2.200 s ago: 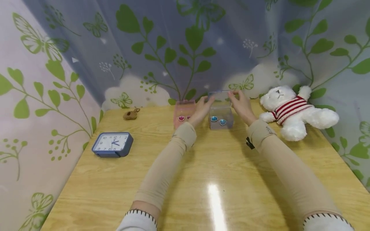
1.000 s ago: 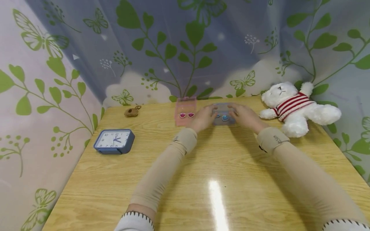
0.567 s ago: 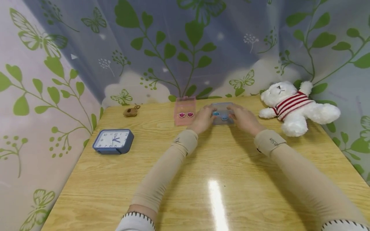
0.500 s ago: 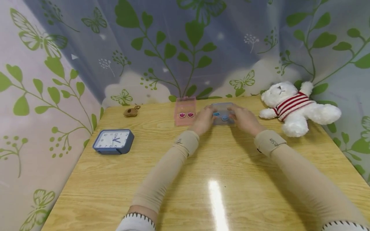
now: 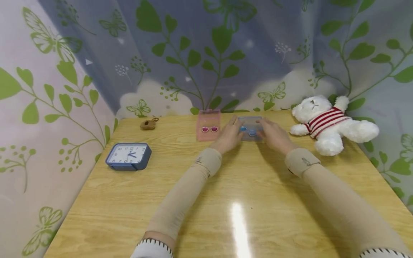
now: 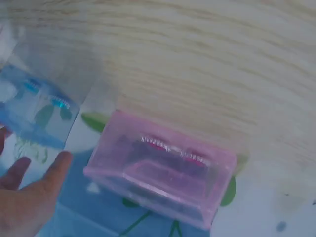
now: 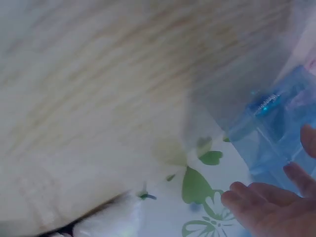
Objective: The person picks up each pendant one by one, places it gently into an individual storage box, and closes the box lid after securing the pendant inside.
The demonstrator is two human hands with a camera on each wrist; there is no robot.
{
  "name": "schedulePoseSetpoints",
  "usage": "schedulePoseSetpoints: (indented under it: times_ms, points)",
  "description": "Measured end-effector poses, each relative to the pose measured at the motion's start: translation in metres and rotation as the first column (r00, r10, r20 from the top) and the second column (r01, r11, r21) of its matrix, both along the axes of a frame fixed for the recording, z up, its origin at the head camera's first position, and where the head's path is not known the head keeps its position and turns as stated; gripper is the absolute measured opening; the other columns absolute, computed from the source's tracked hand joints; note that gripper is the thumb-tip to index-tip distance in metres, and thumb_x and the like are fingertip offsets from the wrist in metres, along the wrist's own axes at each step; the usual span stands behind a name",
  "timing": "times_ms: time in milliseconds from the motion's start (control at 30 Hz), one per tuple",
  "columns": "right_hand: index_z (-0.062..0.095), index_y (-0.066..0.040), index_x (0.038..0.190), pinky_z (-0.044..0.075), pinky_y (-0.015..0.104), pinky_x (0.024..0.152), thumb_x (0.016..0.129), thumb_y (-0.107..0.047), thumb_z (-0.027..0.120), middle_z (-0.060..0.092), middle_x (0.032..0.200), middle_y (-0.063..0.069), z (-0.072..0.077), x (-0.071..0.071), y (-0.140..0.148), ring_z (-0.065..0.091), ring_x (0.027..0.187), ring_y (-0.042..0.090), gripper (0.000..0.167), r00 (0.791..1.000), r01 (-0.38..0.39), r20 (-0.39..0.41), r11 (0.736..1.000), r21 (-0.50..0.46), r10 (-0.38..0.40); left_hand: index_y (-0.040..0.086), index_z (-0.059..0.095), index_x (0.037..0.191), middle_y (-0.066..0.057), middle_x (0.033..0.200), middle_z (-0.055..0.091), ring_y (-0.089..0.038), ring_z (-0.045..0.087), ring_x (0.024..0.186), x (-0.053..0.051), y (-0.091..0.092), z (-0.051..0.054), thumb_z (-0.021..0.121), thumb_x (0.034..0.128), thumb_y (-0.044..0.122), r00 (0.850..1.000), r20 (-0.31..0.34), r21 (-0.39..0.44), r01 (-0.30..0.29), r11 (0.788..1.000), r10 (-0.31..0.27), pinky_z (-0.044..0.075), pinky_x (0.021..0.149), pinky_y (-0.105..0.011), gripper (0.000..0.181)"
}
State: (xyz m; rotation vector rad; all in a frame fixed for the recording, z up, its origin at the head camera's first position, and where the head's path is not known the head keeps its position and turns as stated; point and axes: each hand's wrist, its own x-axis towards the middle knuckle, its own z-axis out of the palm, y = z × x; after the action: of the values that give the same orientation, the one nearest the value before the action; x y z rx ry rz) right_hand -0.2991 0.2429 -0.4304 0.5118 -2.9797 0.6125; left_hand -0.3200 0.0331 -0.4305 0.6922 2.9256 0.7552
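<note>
A see-through bluish box (image 5: 250,123) stands near the back of the table, its lid down. Inside are two blue gem-like pieces (image 5: 252,133) with pale rims. My left hand (image 5: 228,137) is at the box's left side, fingers fairly straight; in the left wrist view its fingertips (image 6: 62,158) lie just off the box edge. On the other side, my right hand (image 5: 275,134) has loosely bent fingers close to the box; whether they touch it is hard to tell. Left of the left hand stands a see-through pink box (image 5: 208,123) holding two magenta gem-like pieces (image 5: 205,129).
A white teddy bear (image 5: 326,120) in a striped sweater lies at the back right. A blue clock (image 5: 128,156) and a small brown keychain (image 5: 148,124) are on the left. A patterned curtain (image 5: 180,86) hangs behind the wooden table (image 5: 180,161).
The bluish box's raised lid has come down between the hands. Since half a second ago, my left fingers have straightened at the box's side. The pink box stays in place.
</note>
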Motion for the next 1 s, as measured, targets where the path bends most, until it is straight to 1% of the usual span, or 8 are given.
schedulePoseSetpoints:
  times_ms: [33, 167, 267, 467, 600, 767, 867, 1000]
  points:
    - [0.043, -0.003, 0.155, 0.060, 0.062, 0.089, 0.106, -0.014, 0.063, 0.037, 0.163, 0.036, 0.000, 0.000, -0.001, 0.065, 0.121, 0.051, 0.054, 1.000, 0.004, 0.006, 1.000, -0.012, -0.004, 0.016, 0.041, 0.162, -0.016, 0.177, 0.017, -0.039, 0.057, 0.142, 0.002, -0.005, 0.002, 0.057, 0.1103, 0.025, 1.000, 0.007, 0.028, 0.010, 1.000, -0.010, 0.059, 0.106, -0.046, 0.055]
    - [0.038, -0.004, 0.159, 0.043, 0.072, 0.112, 0.102, -0.015, 0.069, 0.034, 0.165, 0.033, 0.009, -0.003, -0.012, 0.042, 0.145, 0.056, 0.065, 1.000, -0.003, -0.007, 0.998, -0.066, 0.002, 0.014, 0.037, 0.163, -0.016, 0.177, 0.020, -0.038, 0.049, 0.150, 0.002, -0.029, 0.013, 0.056, 0.1104, 0.027, 0.999, -0.029, 0.086, 0.017, 0.996, -0.015, 0.053, 0.115, -0.046, 0.058]
    - [0.035, -0.005, 0.161, 0.038, 0.070, 0.118, 0.104, -0.020, 0.067, 0.033, 0.165, 0.028, 0.019, -0.006, -0.028, 0.038, 0.150, 0.051, 0.067, 1.000, -0.023, 0.001, 0.993, -0.120, 0.023, 0.013, 0.039, 0.162, -0.014, 0.174, 0.028, -0.031, 0.036, 0.159, -0.001, -0.052, 0.021, 0.056, 0.1102, 0.031, 0.999, -0.049, 0.081, -0.018, 0.997, 0.022, 0.039, 0.127, -0.045, 0.057]
    - [0.024, -0.008, 0.166, 0.033, 0.064, 0.125, 0.109, -0.038, 0.056, 0.027, 0.172, 0.022, 0.029, -0.019, -0.076, 0.032, 0.157, 0.044, 0.072, 0.987, -0.033, 0.137, 0.942, -0.335, 0.084, 0.010, 0.044, 0.159, -0.013, 0.166, 0.043, -0.033, 0.041, 0.155, -0.018, -0.100, 0.024, 0.056, 0.1104, 0.031, 0.991, 0.013, 0.179, -0.135, 0.975, 0.135, 0.037, 0.128, -0.048, 0.054]
    - [0.020, -0.008, 0.166, 0.030, 0.060, 0.129, 0.110, -0.045, 0.052, 0.024, 0.173, 0.024, 0.025, -0.034, -0.104, 0.030, 0.159, 0.043, 0.075, 0.958, 0.004, 0.253, 0.877, -0.480, 0.135, 0.004, 0.043, 0.158, -0.021, 0.163, 0.046, -0.040, 0.044, 0.152, -0.033, -0.127, 0.017, 0.053, 0.1113, 0.034, 0.965, 0.166, 0.342, -0.250, 0.906, 0.204, 0.039, 0.126, -0.053, 0.056]
    - [0.017, -0.006, 0.167, 0.027, 0.061, 0.130, 0.112, -0.050, 0.043, 0.023, 0.172, 0.027, 0.016, -0.048, -0.127, 0.027, 0.160, 0.043, 0.075, 0.926, 0.096, 0.357, 0.835, -0.542, 0.125, -0.001, 0.036, 0.160, -0.025, 0.164, 0.041, -0.041, 0.043, 0.152, -0.044, -0.140, 0.009, 0.046, 0.1125, 0.041, 0.897, 0.380, 0.471, -0.397, 0.788, 0.224, 0.040, 0.125, -0.053, 0.064]
    - [0.015, -0.006, 0.168, 0.025, 0.060, 0.131, 0.112, -0.055, 0.036, 0.023, 0.173, 0.024, 0.012, -0.053, -0.136, 0.025, 0.161, 0.042, 0.077, 0.911, 0.155, 0.398, 0.800, -0.579, 0.112, -0.004, 0.033, 0.160, -0.026, 0.162, 0.042, -0.042, 0.046, 0.148, -0.047, -0.137, 0.008, 0.044, 0.1135, 0.039, 0.867, 0.453, 0.534, -0.452, 0.715, 0.209, 0.043, 0.123, -0.052, 0.064]
    - [0.017, -0.004, 0.167, 0.020, 0.056, 0.134, 0.113, -0.056, 0.027, 0.021, 0.174, 0.022, 0.009, -0.058, -0.144, 0.022, 0.163, 0.041, 0.076, 0.903, 0.203, 0.419, 0.768, -0.607, 0.093, -0.005, 0.032, 0.160, -0.027, 0.161, 0.042, -0.043, 0.048, 0.145, -0.051, -0.132, 0.009, 0.044, 0.1134, 0.037, 0.851, 0.490, 0.577, -0.479, 0.662, 0.189, 0.046, 0.120, -0.052, 0.064]
